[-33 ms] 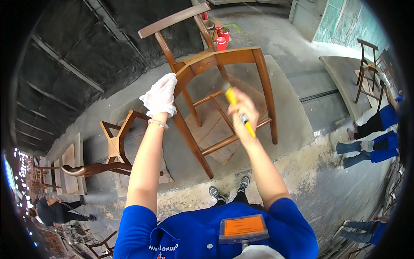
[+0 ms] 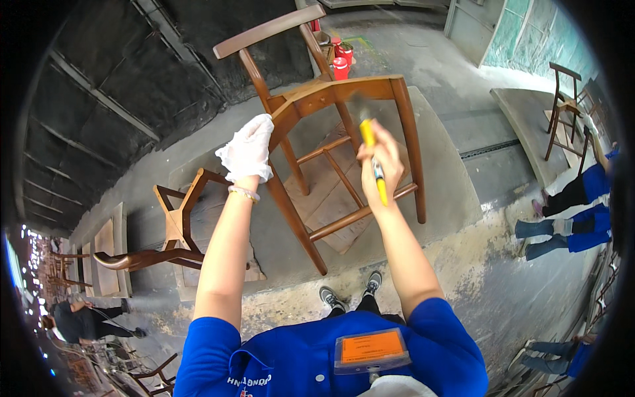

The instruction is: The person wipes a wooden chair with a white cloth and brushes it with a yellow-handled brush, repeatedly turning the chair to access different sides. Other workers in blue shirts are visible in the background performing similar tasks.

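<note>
A brown wooden chair frame [image 2: 333, 92] without a seat panel stands upright in front of me. My left hand [image 2: 249, 147], in a white glove, is closed round the near left corner of its seat frame. My bare right hand [image 2: 383, 159] grips a yellow-handled paintbrush [image 2: 367, 134], bristles pointing up. The bristles are blurred by motion and lie close to the seat frame's front rail; I cannot tell whether they touch it.
The chair stands on a grey board with cardboard [image 2: 337, 231] under it. To the left lies another wooden chair part [image 2: 177, 225]. Red buckets [image 2: 340, 67] stand behind. People in blue [image 2: 589, 221] are at the right, beside another chair [image 2: 562, 99]; a person in dark clothes [image 2: 83, 322] is at the far left.
My right hand has shifted slightly to the right, and the brush head has moved up and right toward the seat frame's front rail. My left hand keeps its hold on the corner.
</note>
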`<move>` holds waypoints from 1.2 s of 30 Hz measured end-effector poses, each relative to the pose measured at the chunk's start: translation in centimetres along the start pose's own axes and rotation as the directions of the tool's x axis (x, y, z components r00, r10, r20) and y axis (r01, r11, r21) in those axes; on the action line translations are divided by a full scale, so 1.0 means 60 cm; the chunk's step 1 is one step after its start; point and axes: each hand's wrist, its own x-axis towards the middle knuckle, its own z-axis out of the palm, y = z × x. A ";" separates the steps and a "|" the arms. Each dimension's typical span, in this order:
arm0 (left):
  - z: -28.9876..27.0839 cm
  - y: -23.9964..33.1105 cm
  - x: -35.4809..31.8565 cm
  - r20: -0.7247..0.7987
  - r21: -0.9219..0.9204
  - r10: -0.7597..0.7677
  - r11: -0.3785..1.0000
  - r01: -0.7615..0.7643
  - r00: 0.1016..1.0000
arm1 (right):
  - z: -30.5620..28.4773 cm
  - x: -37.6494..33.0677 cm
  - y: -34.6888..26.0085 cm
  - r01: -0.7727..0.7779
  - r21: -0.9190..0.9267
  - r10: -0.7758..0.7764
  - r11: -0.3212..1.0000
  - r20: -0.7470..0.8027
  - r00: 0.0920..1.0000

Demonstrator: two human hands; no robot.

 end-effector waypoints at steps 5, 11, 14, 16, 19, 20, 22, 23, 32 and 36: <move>0.012 0.022 -0.041 -0.040 0.104 0.098 0.990 -0.094 0.994 | 0.128 0.111 0.023 0.301 -0.409 -0.359 0.861 -0.071 0.930; 0.001 0.049 -0.030 -0.029 0.104 -0.034 0.994 0.037 0.999 | 0.131 0.066 0.015 -0.491 0.742 0.063 0.456 0.524 0.849; -0.012 0.076 -0.029 0.046 0.329 -0.137 0.937 0.114 0.990 | 0.105 0.103 0.029 -0.620 0.662 0.048 0.421 0.666 0.744; -0.013 0.094 -0.026 0.063 0.399 -0.152 0.910 0.115 0.986 | 0.104 0.143 0.039 -0.449 0.574 0.126 0.684 0.514 0.848; -0.001 0.109 -0.026 0.152 0.444 0.000 0.893 -0.068 0.988 | 0.088 0.191 0.050 0.029 -0.038 -0.035 0.999 -0.147 0.989; 0.001 0.111 -0.024 0.125 0.664 -0.045 0.746 -0.049 0.991 | 0.068 0.200 0.051 0.059 -0.053 -0.068 0.997 -0.197 0.978; 0.005 0.112 -0.017 0.170 0.591 0.001 0.800 -0.102 0.986 | 0.010 0.196 0.041 0.175 -0.276 -0.237 0.945 -0.209 0.949; 0.005 0.111 -0.015 0.187 0.568 -0.018 0.817 -0.093 0.982 | -0.022 0.181 0.028 0.211 -0.384 -0.313 0.899 -0.226 0.922; 0.016 0.138 0.033 0.522 0.741 0.079 0.451 -0.497 0.849 | -0.521 0.015 -0.043 -0.146 -0.406 -0.245 0.902 -0.761 0.601; 0.021 0.144 0.055 0.548 0.708 0.091 0.478 -0.519 0.831 | -0.674 -0.309 0.013 -0.458 -0.233 0.121 0.858 -0.775 0.621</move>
